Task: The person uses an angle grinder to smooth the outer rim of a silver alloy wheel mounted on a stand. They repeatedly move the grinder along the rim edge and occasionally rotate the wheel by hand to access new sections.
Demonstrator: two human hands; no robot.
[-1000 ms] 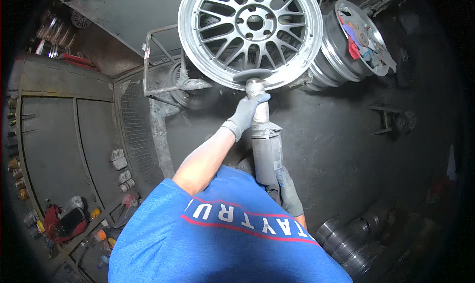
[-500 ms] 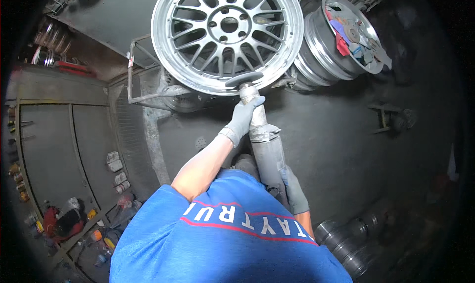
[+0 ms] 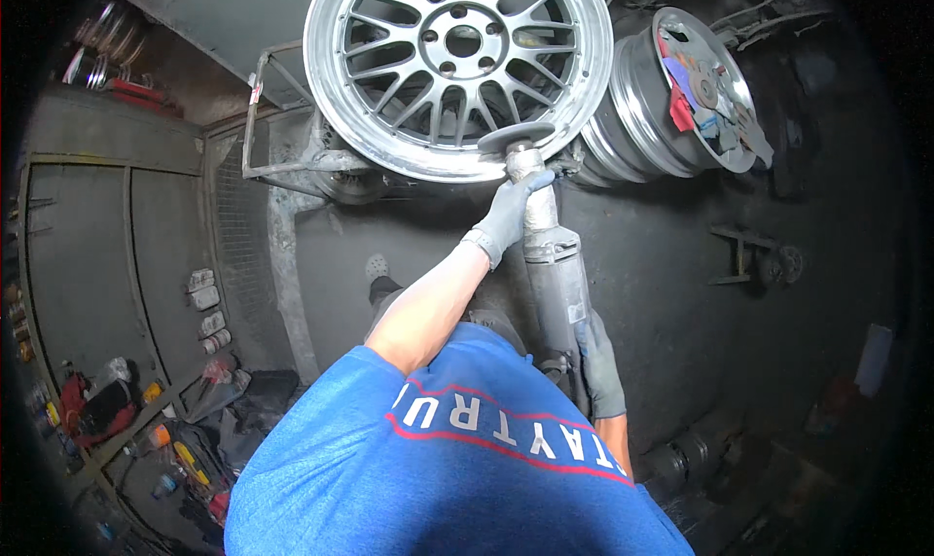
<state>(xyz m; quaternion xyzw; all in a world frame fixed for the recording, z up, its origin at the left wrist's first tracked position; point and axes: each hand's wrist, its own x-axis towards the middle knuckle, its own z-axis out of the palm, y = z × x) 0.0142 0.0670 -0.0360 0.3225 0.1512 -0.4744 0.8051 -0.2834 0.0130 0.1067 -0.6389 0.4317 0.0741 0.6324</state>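
My left hand [image 3: 508, 220], in a grey glove, is wrapped round the wrapped neck of a long grey power sander [image 3: 556, 288]. My right hand [image 3: 600, 366], gloved too, grips the sander's rear body low on its right side; some of its fingers are hidden. The round sanding disc [image 3: 516, 137] at the tool's far end lies over the near rim of a silver multi-spoke car wheel [image 3: 457, 162]. Whether the disc touches the rim, I cannot tell. The wheel lies face up ahead of me.
A metal frame [image 3: 282, 172] supports the wheel's left side. On the right, another wheel [image 3: 637, 99] carries sanding discs and coloured scraps [image 3: 705, 94]. A small metal stand [image 3: 744, 254] is on the floor. Metal cabinets [image 3: 83, 230] and bags [image 3: 209, 391] lie left.
The sander and both hands have shifted right, taking the disc rightward along the near rim. My view has moved a little too, and a foot now shows on the floor at left.
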